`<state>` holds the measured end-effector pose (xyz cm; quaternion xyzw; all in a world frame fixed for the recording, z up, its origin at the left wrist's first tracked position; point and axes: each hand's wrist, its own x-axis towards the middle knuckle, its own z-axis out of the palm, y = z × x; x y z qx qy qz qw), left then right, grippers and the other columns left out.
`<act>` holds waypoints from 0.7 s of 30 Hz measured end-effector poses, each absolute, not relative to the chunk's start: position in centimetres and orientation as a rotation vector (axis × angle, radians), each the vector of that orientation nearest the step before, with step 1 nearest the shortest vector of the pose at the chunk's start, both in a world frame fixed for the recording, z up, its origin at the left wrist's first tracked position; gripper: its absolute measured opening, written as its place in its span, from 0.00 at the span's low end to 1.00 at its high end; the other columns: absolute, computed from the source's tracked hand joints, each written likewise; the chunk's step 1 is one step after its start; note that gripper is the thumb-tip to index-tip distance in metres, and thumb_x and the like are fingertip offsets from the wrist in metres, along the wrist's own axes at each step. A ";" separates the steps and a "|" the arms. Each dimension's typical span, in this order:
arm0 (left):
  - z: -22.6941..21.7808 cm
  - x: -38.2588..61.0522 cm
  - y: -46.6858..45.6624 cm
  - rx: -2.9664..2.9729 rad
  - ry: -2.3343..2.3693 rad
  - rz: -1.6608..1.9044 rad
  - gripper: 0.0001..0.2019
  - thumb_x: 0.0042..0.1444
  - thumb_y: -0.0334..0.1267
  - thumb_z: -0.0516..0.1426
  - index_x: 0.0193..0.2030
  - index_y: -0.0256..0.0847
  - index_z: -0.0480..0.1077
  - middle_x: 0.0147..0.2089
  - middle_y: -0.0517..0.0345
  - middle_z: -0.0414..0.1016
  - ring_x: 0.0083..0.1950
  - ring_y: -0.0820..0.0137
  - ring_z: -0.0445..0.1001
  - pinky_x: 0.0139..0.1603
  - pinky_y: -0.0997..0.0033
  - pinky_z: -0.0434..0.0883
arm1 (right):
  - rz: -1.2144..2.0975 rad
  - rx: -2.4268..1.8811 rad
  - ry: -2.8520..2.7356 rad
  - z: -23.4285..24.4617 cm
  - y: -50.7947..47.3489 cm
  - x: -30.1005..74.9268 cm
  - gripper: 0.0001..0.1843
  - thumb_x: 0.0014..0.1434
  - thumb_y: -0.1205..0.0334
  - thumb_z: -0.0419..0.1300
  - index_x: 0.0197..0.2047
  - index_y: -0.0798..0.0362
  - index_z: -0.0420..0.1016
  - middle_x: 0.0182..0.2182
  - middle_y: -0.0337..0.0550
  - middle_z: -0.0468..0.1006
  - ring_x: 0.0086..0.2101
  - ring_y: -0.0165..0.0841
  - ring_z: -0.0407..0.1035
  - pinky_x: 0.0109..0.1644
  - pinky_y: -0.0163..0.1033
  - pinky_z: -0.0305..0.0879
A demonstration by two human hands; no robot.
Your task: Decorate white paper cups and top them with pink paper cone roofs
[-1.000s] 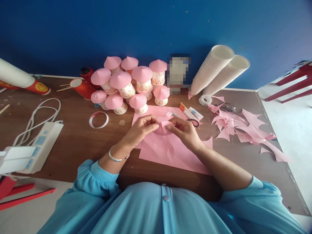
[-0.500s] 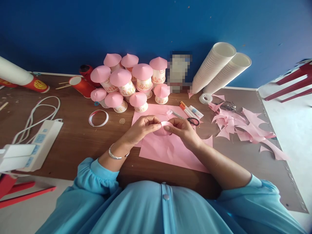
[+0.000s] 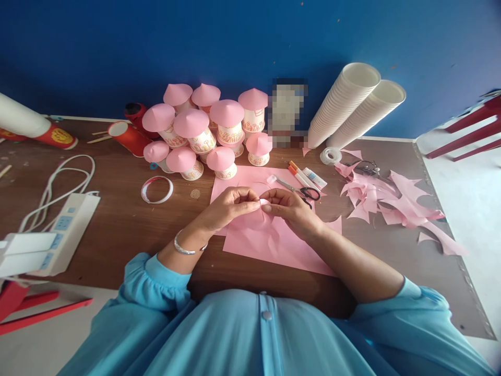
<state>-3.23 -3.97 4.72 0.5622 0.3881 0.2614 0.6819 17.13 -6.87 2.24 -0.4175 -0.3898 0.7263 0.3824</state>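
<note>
My left hand (image 3: 237,206) and my right hand (image 3: 293,210) meet over the pink paper sheets (image 3: 289,256). Each pinches an edge of a small pink paper piece (image 3: 265,202), and the fingers cover most of it. Just beyond my right hand lie scissors (image 3: 309,194) with black handles, partly on the sheet. Behind my hands stand several paper cups with pink cone roofs (image 3: 191,124), their white sides drawn with orange patterns.
Markers (image 3: 299,175) lie by a glue tube (image 3: 315,178). Clear tape (image 3: 331,155) sits before tall stacks of white cups (image 3: 344,104). Pink scraps (image 3: 376,196) cover the right side. A tape ring (image 3: 157,189), a red cup (image 3: 128,139) and a power strip (image 3: 70,232) are at left.
The pink piece between my fingers has tipped, so its round face shows less now. Both hands have stayed in nearly the same place. The view has shifted slightly.
</note>
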 end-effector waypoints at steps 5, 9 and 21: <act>4.8 -3.2 -3.9 1.280 0.848 0.544 0.13 0.56 0.46 0.65 0.31 0.38 0.73 0.29 0.62 0.70 0.32 0.74 0.64 0.36 0.72 0.62 | 1.918 -1.095 -0.988 2.2 -6.9 17.3 0.22 0.45 0.48 0.80 0.32 0.55 0.78 0.26 0.35 0.74 0.28 0.27 0.63 0.35 0.37 0.55; 5.2 -3.2 -4.0 1.281 0.852 0.539 0.12 0.56 0.45 0.64 0.32 0.37 0.74 0.31 0.60 0.71 0.33 0.74 0.65 0.36 0.72 0.62 | 1.923 -1.110 -0.993 2.3 -7.0 17.3 0.23 0.44 0.47 0.80 0.29 0.55 0.77 0.23 0.34 0.71 0.28 0.27 0.62 0.35 0.38 0.55; 5.1 -3.1 -4.1 1.356 0.901 0.591 0.12 0.55 0.45 0.63 0.30 0.38 0.73 0.29 0.60 0.70 0.33 0.72 0.64 0.35 0.71 0.62 | 1.876 -1.132 -1.022 2.4 -7.1 17.2 0.24 0.40 0.47 0.80 0.28 0.54 0.76 0.24 0.34 0.71 0.28 0.28 0.62 0.36 0.38 0.58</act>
